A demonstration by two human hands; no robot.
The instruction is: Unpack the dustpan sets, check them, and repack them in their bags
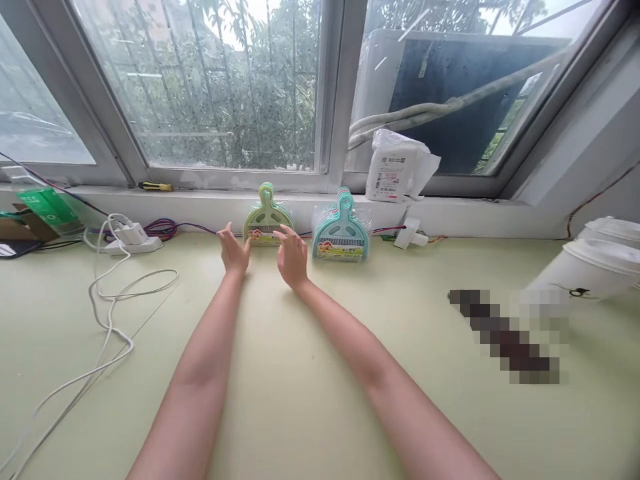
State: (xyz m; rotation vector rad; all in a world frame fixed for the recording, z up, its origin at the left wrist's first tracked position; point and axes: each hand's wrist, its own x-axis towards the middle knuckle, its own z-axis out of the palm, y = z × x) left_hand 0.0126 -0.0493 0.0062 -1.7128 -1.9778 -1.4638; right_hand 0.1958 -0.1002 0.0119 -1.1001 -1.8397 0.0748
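Green dustpan set [267,220] btwn open hands [235,252].

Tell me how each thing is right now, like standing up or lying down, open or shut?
left hand: open, holding nothing
right hand: open, holding nothing
green dustpan set: upright against the wall
teal dustpan set: upright, in wrapper
window: shut
white cable: lying loose
cups: lidded

A pale green mini dustpan set [267,219] in clear plastic wrap with a printed label across its lower part stands upright, round hanging handle upward, at the far edge of the light green table, leaning against the wall below the window sill
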